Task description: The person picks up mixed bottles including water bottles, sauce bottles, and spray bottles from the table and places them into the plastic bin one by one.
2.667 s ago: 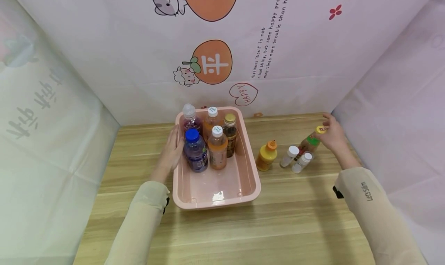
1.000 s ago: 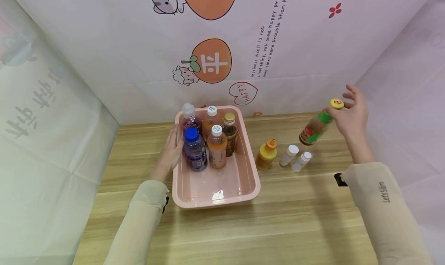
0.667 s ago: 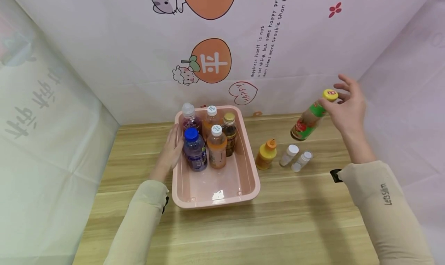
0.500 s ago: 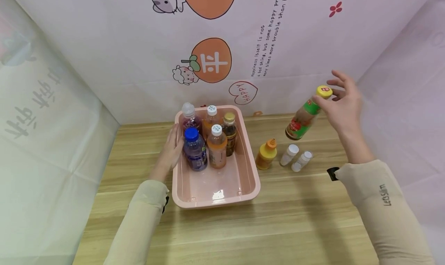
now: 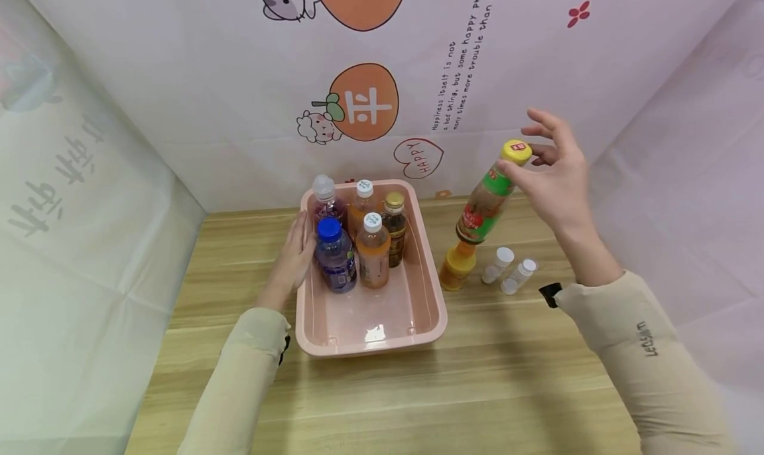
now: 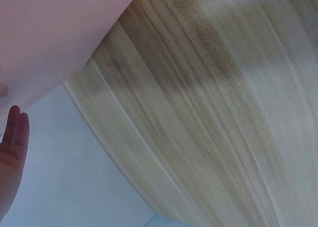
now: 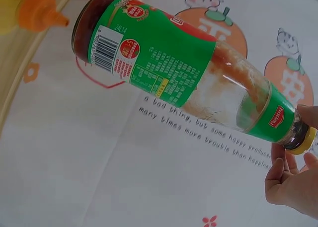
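My right hand pinches a glass sauce bottle by its neck, just under the yellow cap. The bottle hangs tilted in the air, its base lower and toward the left, above a yellow squeeze bottle with an orange nozzle. In the right wrist view the sauce bottle shows a green label with a barcode and reddish sauce residue inside. My left hand rests with straight fingers against the left rim of a pink plastic bin.
Inside the bin stand several bottles, among them a blue-capped bottle, an orange drink bottle and a gold-capped dark bottle. Two small white-capped bottles, one a clear vial, stand right of the squeeze bottle. A printed cloth backdrop rises behind the table.
My right hand has lifted the sauce bottle from the table's right side, behind the vials, and carried it left toward the bin. The left hand has stayed at the rim.
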The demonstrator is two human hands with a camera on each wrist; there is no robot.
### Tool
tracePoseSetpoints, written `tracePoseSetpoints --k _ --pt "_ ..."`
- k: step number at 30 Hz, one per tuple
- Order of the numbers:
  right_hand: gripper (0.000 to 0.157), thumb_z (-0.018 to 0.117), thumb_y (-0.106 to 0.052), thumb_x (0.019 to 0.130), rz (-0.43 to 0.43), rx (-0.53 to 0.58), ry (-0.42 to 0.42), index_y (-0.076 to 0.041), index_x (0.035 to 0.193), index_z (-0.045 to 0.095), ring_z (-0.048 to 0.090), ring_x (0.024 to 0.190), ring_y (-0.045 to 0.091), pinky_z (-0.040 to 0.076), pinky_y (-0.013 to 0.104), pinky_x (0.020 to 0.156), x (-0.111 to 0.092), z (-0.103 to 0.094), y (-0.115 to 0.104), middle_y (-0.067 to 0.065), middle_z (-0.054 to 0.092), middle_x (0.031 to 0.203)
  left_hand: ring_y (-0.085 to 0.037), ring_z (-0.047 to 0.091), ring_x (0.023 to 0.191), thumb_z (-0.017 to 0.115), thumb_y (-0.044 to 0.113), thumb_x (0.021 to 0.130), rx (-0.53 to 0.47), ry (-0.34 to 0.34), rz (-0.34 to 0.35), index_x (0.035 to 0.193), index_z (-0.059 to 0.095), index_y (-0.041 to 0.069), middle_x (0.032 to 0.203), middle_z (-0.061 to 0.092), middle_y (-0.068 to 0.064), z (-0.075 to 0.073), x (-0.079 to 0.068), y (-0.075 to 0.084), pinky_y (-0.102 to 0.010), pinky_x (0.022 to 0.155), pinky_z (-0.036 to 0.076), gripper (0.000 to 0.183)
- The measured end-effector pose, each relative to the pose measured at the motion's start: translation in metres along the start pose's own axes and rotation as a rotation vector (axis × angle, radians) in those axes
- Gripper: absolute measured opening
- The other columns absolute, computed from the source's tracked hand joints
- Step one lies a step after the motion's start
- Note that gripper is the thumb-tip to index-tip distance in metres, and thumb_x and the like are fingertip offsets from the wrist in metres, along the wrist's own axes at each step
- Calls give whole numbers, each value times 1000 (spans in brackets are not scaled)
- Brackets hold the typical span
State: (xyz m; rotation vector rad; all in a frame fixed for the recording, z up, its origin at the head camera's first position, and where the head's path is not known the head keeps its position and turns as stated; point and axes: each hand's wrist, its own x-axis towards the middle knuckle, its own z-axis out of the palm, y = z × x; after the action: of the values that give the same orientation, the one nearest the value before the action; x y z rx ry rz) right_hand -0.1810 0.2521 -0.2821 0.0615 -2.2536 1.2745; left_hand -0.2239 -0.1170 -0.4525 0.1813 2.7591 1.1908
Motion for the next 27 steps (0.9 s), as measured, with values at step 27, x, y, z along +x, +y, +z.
tracePoseSetpoints --k 27 --pt "70 75 3 74 -162 113 -279 -9 137 47 63 106 26 44 15 78 -29 61 -38 14 53 124 -31 4 149 22 42 102 -4 -2 0 154 -3 23 162 -2 -4 1 2 -2 -54 120 13 60"
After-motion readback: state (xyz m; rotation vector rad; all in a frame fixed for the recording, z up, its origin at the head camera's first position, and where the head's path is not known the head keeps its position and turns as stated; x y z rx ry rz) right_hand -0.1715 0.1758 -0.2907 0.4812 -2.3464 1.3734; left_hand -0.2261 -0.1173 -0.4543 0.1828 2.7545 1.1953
